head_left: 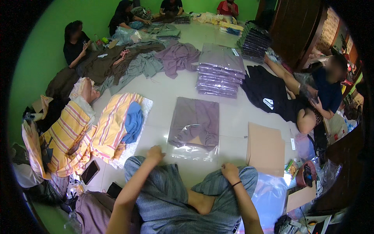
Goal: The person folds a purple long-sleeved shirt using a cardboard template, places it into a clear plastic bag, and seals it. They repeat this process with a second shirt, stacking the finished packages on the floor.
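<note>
A folded mauve garment in a clear plastic bag (pixel 196 123) lies flat on the floor in front of my crossed legs. Its lower end shows a patch of tan cardboard and a strip of loose plastic. My left hand (pixel 156 155) is closed over my left knee, just beside the bag's near left corner; nothing shows in its fingers. On my right knee rests my right hand (pixel 230 172), fingers curled in and apart from the bag. A dark band (pixel 237 183) circles the right wrist.
Bagged mauve garments (pixel 220 72) are stacked ahead. Cardboard sheets (pixel 265 148) and clear plastic bags (pixel 269 199) lie at my right, a striped yellow cloth (pixel 113 124) and a phone (pixel 90 172) at my left. A person (pixel 325 87) sits at the right; several others sit farther back.
</note>
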`<state>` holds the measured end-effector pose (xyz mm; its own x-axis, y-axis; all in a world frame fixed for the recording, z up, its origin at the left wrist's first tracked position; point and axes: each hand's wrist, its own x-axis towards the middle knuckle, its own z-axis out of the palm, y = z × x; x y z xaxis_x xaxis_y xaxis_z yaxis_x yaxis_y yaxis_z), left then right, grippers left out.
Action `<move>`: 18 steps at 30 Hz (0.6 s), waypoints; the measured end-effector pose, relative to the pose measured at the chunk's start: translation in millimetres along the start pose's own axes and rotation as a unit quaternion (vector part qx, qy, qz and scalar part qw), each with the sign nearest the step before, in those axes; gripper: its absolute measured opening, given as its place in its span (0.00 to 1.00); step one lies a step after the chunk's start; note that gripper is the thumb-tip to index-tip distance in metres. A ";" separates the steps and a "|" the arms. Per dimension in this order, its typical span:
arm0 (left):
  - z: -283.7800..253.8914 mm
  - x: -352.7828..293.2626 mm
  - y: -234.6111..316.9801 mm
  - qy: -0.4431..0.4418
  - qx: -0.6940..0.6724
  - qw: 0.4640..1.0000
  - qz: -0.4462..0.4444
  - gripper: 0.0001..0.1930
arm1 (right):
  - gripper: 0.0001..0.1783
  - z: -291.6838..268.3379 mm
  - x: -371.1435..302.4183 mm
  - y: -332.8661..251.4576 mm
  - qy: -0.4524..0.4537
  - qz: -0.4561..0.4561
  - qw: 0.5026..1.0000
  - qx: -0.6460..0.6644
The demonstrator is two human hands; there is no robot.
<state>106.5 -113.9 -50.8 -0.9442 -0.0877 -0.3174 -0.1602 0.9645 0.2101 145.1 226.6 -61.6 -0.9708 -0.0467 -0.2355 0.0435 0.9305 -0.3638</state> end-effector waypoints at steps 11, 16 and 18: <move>77.6 37.2 84.1 0.230 0.159 0.918 0.282 0.13 | 0.18 60.7 23.5 -81.6 -0.001 -0.211 0.973 0.090; 80.3 49.3 78.1 0.217 0.188 0.889 0.356 0.10 | 0.17 78.6 26.6 -86.1 0.025 -0.188 0.978 0.092; 78.8 47.9 75.7 0.220 0.122 0.900 0.356 0.09 | 0.16 82.4 24.9 -87.1 0.107 -0.211 0.970 0.056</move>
<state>71.8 -25.4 -122.9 -0.8142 0.5353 0.2247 0.5471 0.8370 -0.0116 136.6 114.4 -110.0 -0.9342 -0.3263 0.1445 -0.3543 0.7990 -0.4858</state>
